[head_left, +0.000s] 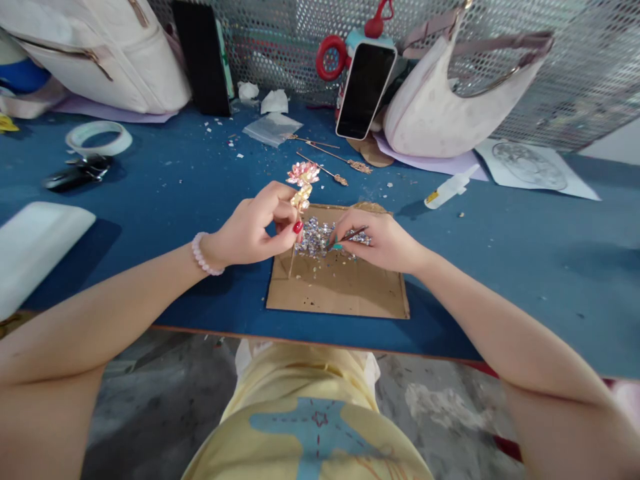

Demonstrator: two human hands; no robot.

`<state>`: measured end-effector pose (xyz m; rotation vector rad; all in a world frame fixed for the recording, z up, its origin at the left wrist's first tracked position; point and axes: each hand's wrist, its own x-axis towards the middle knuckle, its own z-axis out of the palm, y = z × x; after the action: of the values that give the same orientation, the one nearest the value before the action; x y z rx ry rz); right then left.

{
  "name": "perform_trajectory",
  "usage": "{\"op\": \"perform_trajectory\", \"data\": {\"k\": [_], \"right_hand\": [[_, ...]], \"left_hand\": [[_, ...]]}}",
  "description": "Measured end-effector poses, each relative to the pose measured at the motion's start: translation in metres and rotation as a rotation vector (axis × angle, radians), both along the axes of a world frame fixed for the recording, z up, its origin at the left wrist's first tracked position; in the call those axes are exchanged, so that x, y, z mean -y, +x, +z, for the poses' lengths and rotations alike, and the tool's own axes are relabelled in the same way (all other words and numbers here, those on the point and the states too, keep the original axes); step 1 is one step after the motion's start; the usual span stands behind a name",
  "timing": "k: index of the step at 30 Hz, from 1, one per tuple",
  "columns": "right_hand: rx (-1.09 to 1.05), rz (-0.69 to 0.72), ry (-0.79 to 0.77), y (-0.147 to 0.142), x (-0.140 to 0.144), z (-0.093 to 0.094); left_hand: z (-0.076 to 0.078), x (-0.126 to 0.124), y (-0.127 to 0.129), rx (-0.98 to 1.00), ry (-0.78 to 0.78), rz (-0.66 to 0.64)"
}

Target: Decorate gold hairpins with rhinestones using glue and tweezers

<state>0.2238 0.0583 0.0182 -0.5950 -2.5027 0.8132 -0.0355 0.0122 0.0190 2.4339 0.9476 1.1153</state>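
My left hand [267, 227] pinches the stem of a hairpin [301, 187], its gold flower end topped by pink petals pointing up. The thin stem runs down over a cardboard sheet [340, 293]. My right hand [377, 239] is closed round tweezers [354, 234], their tips low over a pile of shiny rhinestones [315, 237] on the cardboard. Whether the tips grip a stone is too small to tell. Loose stones lie scattered below the pile.
Several gold hairpins [330, 172] lie beyond the cardboard, near a plastic bag [273, 129]. A glue bottle [450, 188] rests to the right. Tape [99, 139] lies at the left. A phone [367, 90], a backpack [115, 60] and a handbag [450, 110] stand along the mesh wall.
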Motion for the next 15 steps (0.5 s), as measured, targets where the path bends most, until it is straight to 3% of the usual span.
{"op": "perform_trajectory", "data": {"k": [8, 15], "right_hand": [[0.037, -0.016, -0.021, -0.001, 0.000, 0.001], [0.015, -0.007, -0.022, -0.001, 0.000, 0.000]], "left_hand": [[-0.010, -0.002, 0.000, 0.211, -0.173, -0.100], [-0.013, -0.003, -0.001, 0.345, -0.363, -0.105]]}}
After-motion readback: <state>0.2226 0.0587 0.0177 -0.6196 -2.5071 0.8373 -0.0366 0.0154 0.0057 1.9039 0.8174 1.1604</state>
